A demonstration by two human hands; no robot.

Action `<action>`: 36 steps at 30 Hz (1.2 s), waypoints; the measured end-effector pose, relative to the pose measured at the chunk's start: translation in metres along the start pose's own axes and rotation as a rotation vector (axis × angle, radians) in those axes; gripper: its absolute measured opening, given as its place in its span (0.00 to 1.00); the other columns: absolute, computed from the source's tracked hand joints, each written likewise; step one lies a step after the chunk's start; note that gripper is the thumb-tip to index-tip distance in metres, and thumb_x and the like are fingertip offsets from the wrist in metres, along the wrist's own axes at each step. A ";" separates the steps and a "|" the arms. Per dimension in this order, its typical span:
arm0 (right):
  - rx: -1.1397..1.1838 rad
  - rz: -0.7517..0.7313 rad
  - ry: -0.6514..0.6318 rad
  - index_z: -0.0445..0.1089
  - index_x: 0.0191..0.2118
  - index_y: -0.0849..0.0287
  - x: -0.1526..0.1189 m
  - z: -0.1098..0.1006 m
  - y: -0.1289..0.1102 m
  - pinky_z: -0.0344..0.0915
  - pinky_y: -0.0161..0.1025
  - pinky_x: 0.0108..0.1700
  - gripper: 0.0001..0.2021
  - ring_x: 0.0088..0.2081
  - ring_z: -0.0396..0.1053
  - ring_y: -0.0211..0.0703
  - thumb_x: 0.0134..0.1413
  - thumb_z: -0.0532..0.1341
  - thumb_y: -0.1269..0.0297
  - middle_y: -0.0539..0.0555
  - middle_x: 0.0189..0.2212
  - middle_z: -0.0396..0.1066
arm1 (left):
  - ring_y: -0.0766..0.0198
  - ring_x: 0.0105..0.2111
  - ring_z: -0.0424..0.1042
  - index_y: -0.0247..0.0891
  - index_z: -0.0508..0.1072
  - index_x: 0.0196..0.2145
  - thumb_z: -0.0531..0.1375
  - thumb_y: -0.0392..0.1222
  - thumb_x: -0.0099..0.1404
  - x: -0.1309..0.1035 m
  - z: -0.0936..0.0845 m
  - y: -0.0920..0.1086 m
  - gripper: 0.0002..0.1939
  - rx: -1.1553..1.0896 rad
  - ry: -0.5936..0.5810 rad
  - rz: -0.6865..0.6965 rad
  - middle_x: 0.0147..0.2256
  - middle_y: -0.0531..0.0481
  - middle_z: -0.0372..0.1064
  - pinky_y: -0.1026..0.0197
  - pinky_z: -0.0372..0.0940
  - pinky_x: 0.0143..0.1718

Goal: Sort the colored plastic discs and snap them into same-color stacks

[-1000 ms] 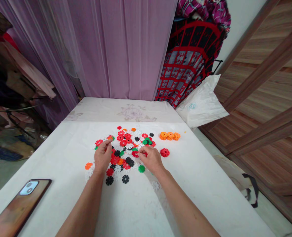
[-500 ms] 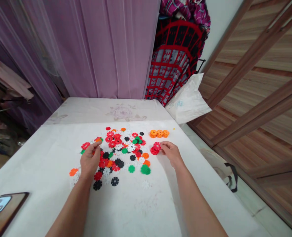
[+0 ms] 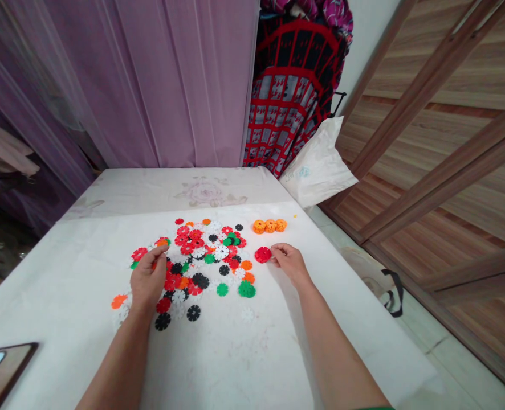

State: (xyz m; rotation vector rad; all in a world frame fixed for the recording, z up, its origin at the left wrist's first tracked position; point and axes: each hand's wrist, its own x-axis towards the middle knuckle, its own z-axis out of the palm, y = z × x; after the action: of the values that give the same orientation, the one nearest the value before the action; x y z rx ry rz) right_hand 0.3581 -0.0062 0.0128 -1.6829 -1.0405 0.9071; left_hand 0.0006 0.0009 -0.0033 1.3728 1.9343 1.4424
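Note:
Many flat, notched plastic flower discs [image 3: 195, 240] in red, white, black, green and orange lie in a loose spread on the table. At its right side a small pile of red flower discs [image 3: 262, 254] sits apart. My right hand [image 3: 290, 263] pinches at this pile's right edge, thumb and fingertips together; how many discs it grips I cannot tell. Over the left part of the spread is my left hand [image 3: 147, 279], thumb and fingers a little apart, holding nothing visible. It hides some discs beneath it. Three short stacks of orange flower discs [image 3: 270, 226] stand behind the red pile.
The white-covered table [image 3: 231, 364] holds a phone [image 3: 8, 370] at its near left. A small green pile [image 3: 247, 289] lies in front of the red one. Beyond the far right edge is a white bag [image 3: 316, 171]. A purple curtain [image 3: 184, 85] hangs behind the table.
The red disc in my right hand has come down level onto the other red discs, which now form one pile. My left hand stays over the spread. The whole view has shifted slightly.

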 end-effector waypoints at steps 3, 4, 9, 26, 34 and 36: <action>-0.057 -0.051 0.028 0.75 0.30 0.56 0.001 0.001 0.005 0.69 0.39 0.33 0.13 0.28 0.72 0.43 0.42 0.61 0.53 0.51 0.27 0.77 | 0.57 0.45 0.77 0.44 0.80 0.44 0.57 0.50 0.62 0.000 0.000 0.002 0.18 0.002 -0.007 -0.002 0.43 0.49 0.80 0.53 0.69 0.54; -0.075 -0.071 0.039 0.76 0.30 0.56 0.001 0.001 0.007 0.70 0.40 0.35 0.12 0.29 0.72 0.43 0.43 0.60 0.54 0.51 0.28 0.78 | 0.57 0.45 0.77 0.44 0.80 0.44 0.57 0.50 0.62 0.000 0.000 0.002 0.18 0.004 -0.009 -0.007 0.43 0.49 0.80 0.53 0.69 0.54; -0.148 -0.137 0.057 0.79 0.31 0.56 0.001 0.004 0.010 0.71 0.45 0.42 0.12 0.33 0.75 0.46 0.46 0.60 0.57 0.53 0.30 0.80 | 0.56 0.45 0.77 0.43 0.80 0.43 0.57 0.50 0.61 -0.001 -0.001 0.005 0.18 0.002 -0.011 -0.020 0.43 0.49 0.80 0.52 0.69 0.54; -0.130 -0.170 0.050 0.79 0.36 0.57 -0.002 0.003 0.016 0.72 0.46 0.42 0.15 0.34 0.75 0.47 0.46 0.63 0.53 0.55 0.34 0.80 | 0.55 0.49 0.76 0.44 0.80 0.43 0.57 0.48 0.62 -0.001 -0.002 0.004 0.16 0.000 -0.027 -0.011 0.46 0.49 0.80 0.50 0.67 0.57; -0.091 -0.188 -0.038 0.78 0.44 0.58 -0.006 0.002 0.023 0.72 0.49 0.44 0.24 0.35 0.74 0.48 0.38 0.70 0.53 0.56 0.35 0.79 | 0.54 0.50 0.76 0.45 0.80 0.43 0.57 0.49 0.62 0.000 -0.002 0.001 0.16 0.016 -0.042 -0.003 0.47 0.48 0.80 0.49 0.66 0.58; -0.107 -0.194 -0.031 0.78 0.43 0.57 -0.006 0.003 0.022 0.72 0.50 0.44 0.23 0.35 0.74 0.48 0.39 0.70 0.52 0.56 0.35 0.79 | 0.55 0.49 0.76 0.45 0.80 0.43 0.57 0.49 0.62 0.000 -0.001 0.000 0.16 0.009 -0.039 0.008 0.46 0.48 0.80 0.50 0.67 0.57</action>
State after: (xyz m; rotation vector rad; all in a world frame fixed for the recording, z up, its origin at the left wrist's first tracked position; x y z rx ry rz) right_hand 0.3586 -0.0152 -0.0082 -1.6260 -1.2688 0.7654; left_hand -0.0004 0.0004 -0.0024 1.4041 1.9156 1.4017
